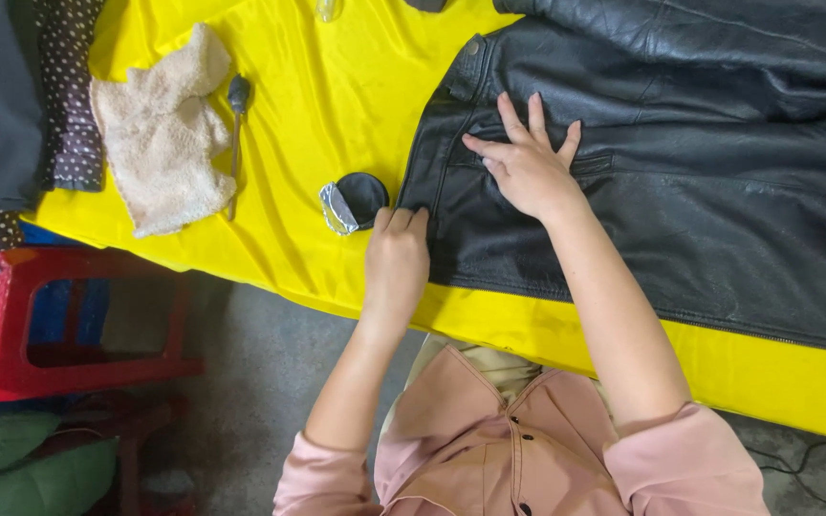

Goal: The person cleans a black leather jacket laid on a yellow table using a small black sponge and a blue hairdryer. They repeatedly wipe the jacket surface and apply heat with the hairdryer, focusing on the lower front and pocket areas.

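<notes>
The left hand (397,250) pinches the edge of the black leather jacket (681,182), fingers curled shut on it. The right hand (526,164) presses flat, fingers spread, on the jacket, which lies across the yellow cloth (327,86). A small round tin (354,201) sits just beside the left hand.

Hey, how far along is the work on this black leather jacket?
Done: the black leather jacket lies spread on the yellow cloth, and the small round tin is open with its foil peeled back. In hand: the right hand presses the jacket flat while the left hand grips its edge. Left: the towel and brush lie untouched.
</notes>
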